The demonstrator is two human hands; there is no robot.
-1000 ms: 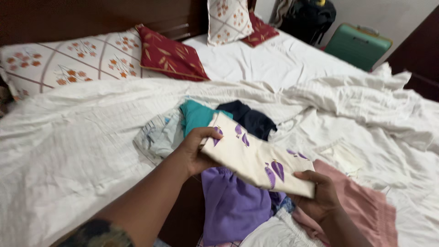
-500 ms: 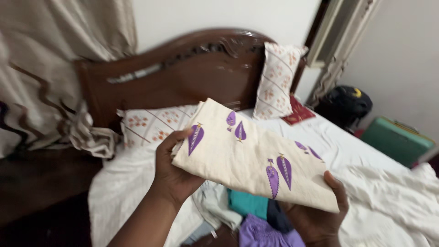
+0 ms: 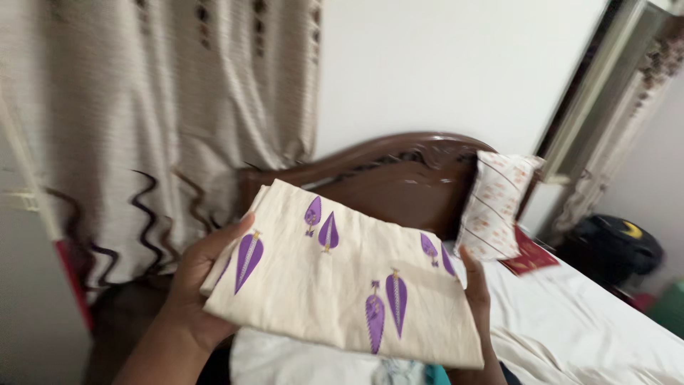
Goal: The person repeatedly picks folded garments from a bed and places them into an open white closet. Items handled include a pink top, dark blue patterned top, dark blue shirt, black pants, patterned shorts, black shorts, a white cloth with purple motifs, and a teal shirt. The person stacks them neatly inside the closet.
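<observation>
My left hand (image 3: 196, 285) cups the left end of a folded cream cotton cloth printed with purple leaf shapes (image 3: 342, 285), thumb on top. My right hand (image 3: 476, 292) grips its right edge, mostly hidden underneath. The cloth is held flat in the air before the dark wooden headboard (image 3: 399, 178).

Soft even indoor light, faint shadows, motion blur throughout, strongest at the right edge

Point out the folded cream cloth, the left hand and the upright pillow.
folded cream cloth (image 3: 342, 292), head view, plain middle of its top face
left hand (image 3: 194, 285), head view, the palm
upright pillow (image 3: 495, 207), head view, middle of its patterned front
</observation>
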